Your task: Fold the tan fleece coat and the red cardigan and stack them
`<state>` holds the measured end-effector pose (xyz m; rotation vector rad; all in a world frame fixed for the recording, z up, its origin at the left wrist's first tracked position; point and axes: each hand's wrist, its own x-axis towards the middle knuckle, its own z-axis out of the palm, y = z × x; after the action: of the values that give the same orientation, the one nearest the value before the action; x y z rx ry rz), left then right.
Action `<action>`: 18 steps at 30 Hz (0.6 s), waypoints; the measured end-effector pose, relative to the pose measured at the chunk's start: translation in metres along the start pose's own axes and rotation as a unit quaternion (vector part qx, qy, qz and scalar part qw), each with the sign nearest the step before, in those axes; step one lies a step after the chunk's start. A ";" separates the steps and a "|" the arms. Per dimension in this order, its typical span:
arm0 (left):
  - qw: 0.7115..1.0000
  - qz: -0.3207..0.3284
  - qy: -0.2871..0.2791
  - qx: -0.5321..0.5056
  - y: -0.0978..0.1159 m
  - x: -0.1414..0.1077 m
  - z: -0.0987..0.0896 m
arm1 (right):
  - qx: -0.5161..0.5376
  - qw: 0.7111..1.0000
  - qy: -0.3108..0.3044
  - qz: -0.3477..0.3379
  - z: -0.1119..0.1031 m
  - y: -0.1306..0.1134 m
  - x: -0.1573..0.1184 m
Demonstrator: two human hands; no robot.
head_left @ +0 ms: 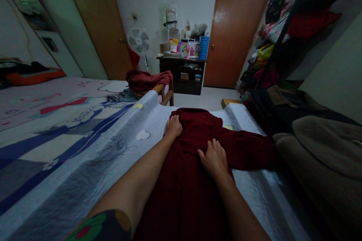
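A dark red long-sleeved garment (195,188) lies spread on the grey-and-white bedding, its collar end away from me. One sleeve (251,150) stretches out to the right; no sleeve shows on the left side. My left hand (173,126) rests on the garment's upper left edge, fingers laid forward over the cloth. Lower and to the right, my right hand (215,157) lies on the chest part, fingers slightly bent and thumb apart. A patterned sleeve covers my left upper arm.
Brown and dark clothes (319,139) are heaped along the right. At left spreads a printed bed cover (70,120); a reddish cloth (148,80) hangs over the wooden bed end. Beyond stand a fan (139,40), a dark cabinet (181,79) and a door (240,26). Bags hang at upper right.
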<state>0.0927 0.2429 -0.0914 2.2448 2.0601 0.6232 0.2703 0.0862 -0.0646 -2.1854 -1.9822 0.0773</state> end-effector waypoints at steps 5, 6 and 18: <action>0.999 0.016 0.039 -0.009 -0.003 -0.001 -0.005 | 0.026 0.998 -0.054 0.003 -0.026 0.011 0.004; 0.999 0.027 0.036 -0.011 -0.004 -0.001 -0.005 | 0.039 0.997 -0.070 0.001 -0.032 0.014 0.005; 0.997 0.073 -0.037 0.000 0.003 0.000 0.005 | 0.118 0.993 -0.017 -0.022 -0.046 0.081 0.030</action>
<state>0.0969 0.2440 -0.0954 2.3959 1.8767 0.5395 0.3601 0.1043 -0.0312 -2.0044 -1.9265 0.3274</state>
